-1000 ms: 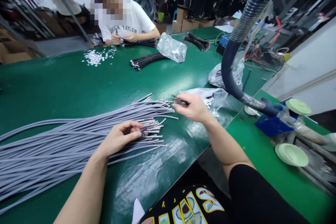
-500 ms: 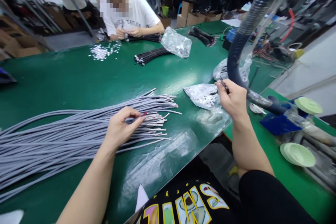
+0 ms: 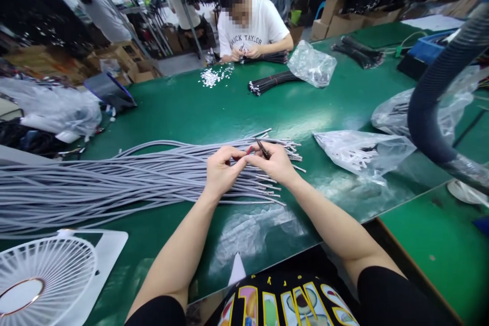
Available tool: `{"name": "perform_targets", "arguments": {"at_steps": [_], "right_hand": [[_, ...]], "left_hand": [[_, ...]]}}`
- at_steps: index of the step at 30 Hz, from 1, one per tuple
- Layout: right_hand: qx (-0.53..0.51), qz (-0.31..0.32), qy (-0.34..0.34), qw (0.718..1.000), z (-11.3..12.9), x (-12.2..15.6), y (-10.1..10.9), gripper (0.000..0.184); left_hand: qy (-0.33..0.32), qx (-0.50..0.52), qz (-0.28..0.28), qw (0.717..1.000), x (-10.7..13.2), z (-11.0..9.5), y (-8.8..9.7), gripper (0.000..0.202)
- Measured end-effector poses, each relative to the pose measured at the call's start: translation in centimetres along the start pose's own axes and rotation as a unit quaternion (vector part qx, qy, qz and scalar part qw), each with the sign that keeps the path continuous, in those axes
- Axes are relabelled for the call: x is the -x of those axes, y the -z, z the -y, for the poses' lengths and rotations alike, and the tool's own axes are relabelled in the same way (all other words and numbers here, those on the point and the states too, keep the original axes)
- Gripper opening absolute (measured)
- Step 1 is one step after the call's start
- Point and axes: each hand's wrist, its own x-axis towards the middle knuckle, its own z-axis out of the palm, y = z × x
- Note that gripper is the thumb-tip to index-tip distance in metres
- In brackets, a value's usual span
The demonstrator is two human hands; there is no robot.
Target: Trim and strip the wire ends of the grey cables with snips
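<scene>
A long bundle of grey cables (image 3: 114, 178) lies across the green table (image 3: 183, 112), stripped ends pointing right. My left hand (image 3: 221, 170) pinches the end of one grey cable, where a thin red wire (image 3: 249, 151) sticks out. My right hand (image 3: 273, 163) meets it from the right, fingers closed on a thin dark piece (image 3: 263, 148). Both hands hover just above the cable ends.
A clear plastic bag (image 3: 362, 150) of small white parts lies right of my hands. A corrugated hose (image 3: 431, 107) curves in at the right. A white fan (image 3: 46, 275) sits at the bottom left. A person across the table handles black cables (image 3: 271, 81) beside white bits (image 3: 214, 76).
My right hand came back from the plastic bag to my left hand, carrying the thin dark piece. The view swung left, bringing the fan into sight.
</scene>
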Motion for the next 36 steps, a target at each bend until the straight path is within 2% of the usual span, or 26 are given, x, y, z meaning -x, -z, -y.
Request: {"name": "perform_targets", "arguments": {"at_steps": [4, 12, 21, 28, 32, 36], "right_hand": [[-0.014, -0.035, -0.006, 0.999, -0.7, 0.5, 0.2, 0.024], [0.026, -0.024, -0.01, 0.999, -0.6, 0.6, 0.6, 0.021], [-0.007, -0.024, 0.05, 0.998, -2.0, 0.2, 0.9, 0.016], [-0.098, -0.021, -0.021, 0.995, -2.7, 0.3, 0.4, 0.021], [-0.115, -0.029, -0.026, 0.993, -3.0, 0.3, 0.2, 0.023], [-0.096, -0.034, -0.017, 0.995, -3.0, 0.4, 0.1, 0.021]], "left_hand": [[0.001, 0.003, 0.018, 1.0, 0.3, 0.1, -0.6, 0.012], [0.021, 0.02, 0.043, 0.999, 0.5, 0.4, -1.2, 0.011], [0.144, 0.152, 0.029, 0.977, 0.2, 0.7, -1.3, 0.018], [0.212, 0.224, 0.02, 0.951, 0.1, 1.1, -1.4, 0.022], [0.231, 0.248, 0.031, 0.94, 0.0, 1.5, -1.4, 0.022], [0.23, 0.241, 0.044, 0.942, 0.0, 1.3, -1.4, 0.022]]}}
